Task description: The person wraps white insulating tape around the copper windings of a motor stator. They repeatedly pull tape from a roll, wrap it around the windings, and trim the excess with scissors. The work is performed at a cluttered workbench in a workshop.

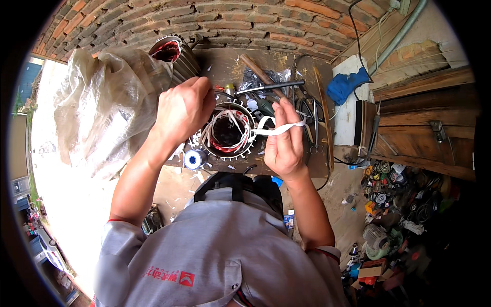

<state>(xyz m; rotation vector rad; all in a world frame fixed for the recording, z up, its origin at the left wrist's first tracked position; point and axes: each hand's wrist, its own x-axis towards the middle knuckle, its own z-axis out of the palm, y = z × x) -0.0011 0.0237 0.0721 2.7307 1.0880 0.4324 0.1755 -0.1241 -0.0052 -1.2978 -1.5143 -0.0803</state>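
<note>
On the bench in front of me stands a round motor stator [250, 144], its copper windings bound with white tape around a dark open centre. From its right side a strip of white cloth tape [279, 131] loops up and across the fingers of my right hand [285, 146], which has the tape caught in it. My left hand [185, 108] is closed above the stator's upper left rim. What its fingers hold, if anything, is hidden. A spool [194, 159] with a blue centre stands by the stator's lower left side.
A second stator [185, 60] stands at the back left beside crumpled plastic sheeting [102, 107]. A hammer [260, 70], a black rod [271, 86] and scissors [315, 148] lie on the right of the bench. A blue cloth [348, 88] sits farther right, near a brick wall [245, 23].
</note>
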